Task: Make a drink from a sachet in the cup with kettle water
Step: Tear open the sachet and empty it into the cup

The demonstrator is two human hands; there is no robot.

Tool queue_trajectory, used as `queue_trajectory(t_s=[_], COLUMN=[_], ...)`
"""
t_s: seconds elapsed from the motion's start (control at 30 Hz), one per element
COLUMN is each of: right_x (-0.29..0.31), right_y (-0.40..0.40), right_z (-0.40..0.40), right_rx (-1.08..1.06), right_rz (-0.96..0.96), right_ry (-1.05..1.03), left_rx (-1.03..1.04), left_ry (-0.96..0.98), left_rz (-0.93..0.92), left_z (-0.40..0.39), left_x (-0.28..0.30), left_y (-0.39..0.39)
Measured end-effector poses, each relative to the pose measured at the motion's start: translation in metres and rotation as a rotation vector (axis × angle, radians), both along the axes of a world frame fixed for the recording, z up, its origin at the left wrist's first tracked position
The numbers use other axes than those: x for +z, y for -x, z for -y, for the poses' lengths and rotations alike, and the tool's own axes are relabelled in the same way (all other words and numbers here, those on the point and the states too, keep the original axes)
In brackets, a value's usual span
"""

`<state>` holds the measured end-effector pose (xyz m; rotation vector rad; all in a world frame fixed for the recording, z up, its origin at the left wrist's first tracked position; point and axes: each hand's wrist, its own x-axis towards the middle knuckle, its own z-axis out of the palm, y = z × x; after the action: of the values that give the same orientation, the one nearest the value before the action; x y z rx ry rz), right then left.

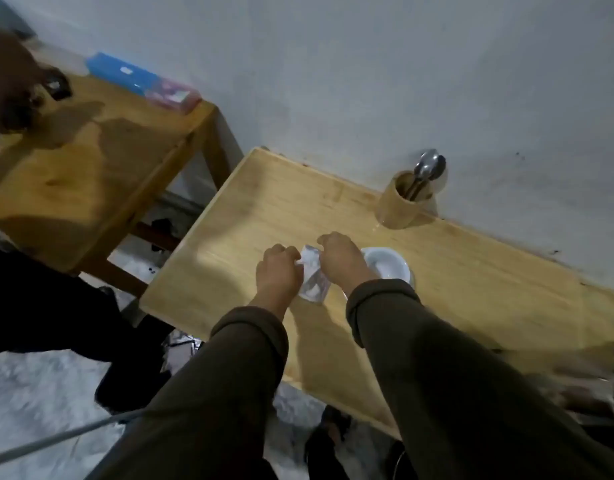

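Observation:
A pale silvery sachet (pixel 312 277) is held upright between my two hands over the wooden table (pixel 471 289). My left hand (pixel 279 271) pinches its left top edge. My right hand (pixel 340 261) pinches the top edge just beside it. The white cup (pixel 388 266) stands on the table right behind my right hand, partly hidden by my wrist. No kettle is in view.
A wooden holder (pixel 404 202) with metal spoons (pixel 428 169) stands at the wall, behind the cup. A second wooden table (pixel 101 161) on the left carries a blue box (pixel 125 72) and a pink packet (pixel 172 93). Another person's dark clothing (pixel 56 306) is at the left.

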<state>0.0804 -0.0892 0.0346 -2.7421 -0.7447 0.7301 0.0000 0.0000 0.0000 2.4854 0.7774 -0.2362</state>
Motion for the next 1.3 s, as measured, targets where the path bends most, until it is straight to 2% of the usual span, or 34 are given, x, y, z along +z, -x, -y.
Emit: queue_trajectory(t_s=[0.23, 0.47, 0.67, 0.87, 0.97, 1.13, 1.3], right_x=[-0.029, -0.031, -0.009, 0.035, 0.051, 0.066, 0.074], right_y=[-0.013, -0.022, -0.027, -0.038, -0.036, -0.023, -0.021], right_z=[-0.010, -0.013, -0.006, 0.012, 0.024, 0.047, 0.063], right_rx=[0.062, -0.016, -0.246, -0.416, -0.504, -0.635, -0.698], right_rz=[0.090, 0.064, -0.085, -0.238, -0.235, -0.220, -0.214], right_ry=[0.091, 0.091, -0.211, -0.444, -0.584, -0.798, -0.830], left_rx=[0.015, -0.001, 0.236, 0.149, 0.114, -0.005, -0.039], left_ry=[-0.013, 0.129, 0.366, 0.499, 0.572, 0.564, 0.582], left_rz=[0.022, 0.066, 0.116, 0.259, 0.306, 0.318, 0.325], left_z=[-0.006, -0.012, -0.014, -0.009, -0.001, 0.016, 0.035], left_x=[-0.023, -0.024, -0.002, 0.043, 0.061, 0.086, 0.101], left_y=[-0.004, -0.011, -0.029, -0.044, -0.049, -0.053, -0.054])
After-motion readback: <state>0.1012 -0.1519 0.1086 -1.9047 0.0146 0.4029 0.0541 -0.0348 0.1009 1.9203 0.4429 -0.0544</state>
